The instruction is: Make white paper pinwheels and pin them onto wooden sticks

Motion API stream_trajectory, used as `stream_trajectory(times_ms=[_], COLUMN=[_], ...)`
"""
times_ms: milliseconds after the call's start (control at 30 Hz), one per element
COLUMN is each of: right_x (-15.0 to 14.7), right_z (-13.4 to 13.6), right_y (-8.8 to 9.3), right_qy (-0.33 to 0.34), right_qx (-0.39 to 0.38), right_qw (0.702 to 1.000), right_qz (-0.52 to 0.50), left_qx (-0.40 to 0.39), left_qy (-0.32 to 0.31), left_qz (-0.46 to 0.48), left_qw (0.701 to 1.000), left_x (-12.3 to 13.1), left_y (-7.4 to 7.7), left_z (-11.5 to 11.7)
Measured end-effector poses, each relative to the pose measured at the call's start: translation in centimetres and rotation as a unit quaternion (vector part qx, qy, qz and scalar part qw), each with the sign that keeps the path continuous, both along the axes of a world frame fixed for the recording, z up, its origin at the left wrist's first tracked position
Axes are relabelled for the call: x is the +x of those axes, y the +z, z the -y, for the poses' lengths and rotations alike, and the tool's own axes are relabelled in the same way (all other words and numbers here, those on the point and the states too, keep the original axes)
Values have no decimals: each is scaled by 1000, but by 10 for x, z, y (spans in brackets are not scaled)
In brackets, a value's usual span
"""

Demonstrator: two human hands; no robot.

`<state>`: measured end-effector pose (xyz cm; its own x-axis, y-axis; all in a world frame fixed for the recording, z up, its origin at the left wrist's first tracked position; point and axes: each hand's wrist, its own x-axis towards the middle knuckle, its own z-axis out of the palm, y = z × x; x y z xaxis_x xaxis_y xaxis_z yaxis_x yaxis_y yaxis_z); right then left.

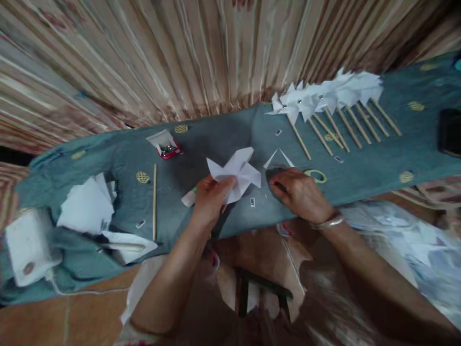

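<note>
My left hand point(211, 197) is closed on a white folded paper pinwheel point(237, 173), held just above a table covered with a blue-grey cloth point(360, 163). My right hand point(298, 192) rests palm down on the cloth to the right of the pinwheel, fingers curled over a dark object I cannot make out. White paper scraps point(279, 156) lie just beyond its fingers. A yellow-green ring point(317, 176) lies beside the right hand.
Several finished paper pinwheels on wooden sticks point(331, 103) lie in a row at the right. A small red box of pins point(166, 146) and a loose wooden stick point(154, 202) lie at the left, with white paper sheets point(86, 206) and a paper roll point(30, 247). A striped curtain hangs behind.
</note>
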<state>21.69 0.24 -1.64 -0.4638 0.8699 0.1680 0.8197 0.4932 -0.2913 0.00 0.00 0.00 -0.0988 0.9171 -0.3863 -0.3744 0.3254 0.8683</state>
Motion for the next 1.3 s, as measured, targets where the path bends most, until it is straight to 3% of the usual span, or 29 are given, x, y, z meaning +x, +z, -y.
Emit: stream_trajectory(times_ms=[267,367,467,600,833,1300], right_x=[-2,0,0,-17,-49,-50], right_z=[4,2,2,10,20,16], right_y=[-5,-2,10,30,36,35], right_qy=[-4,-55,-112,-83,-46,-40], right_qx=[-36,-28,-23,-81,-110,-138], right_qw=[998,993,963,918,919,909], right_qz=[-60,-103,-244,-380,-376,-391], left_qx=[9,21,32,45,76,72], left_qy=[-4,-5,-4,-20,-38,-37], left_qz=[-22,-39,-62,-65,-59,-59], left_qw=[1000,999,998,997,995,995], left_x=[5,4,4,6,9,5], left_y=[0,-2,-4,-3,3,6], left_z=[2,4,5,9,14,17])
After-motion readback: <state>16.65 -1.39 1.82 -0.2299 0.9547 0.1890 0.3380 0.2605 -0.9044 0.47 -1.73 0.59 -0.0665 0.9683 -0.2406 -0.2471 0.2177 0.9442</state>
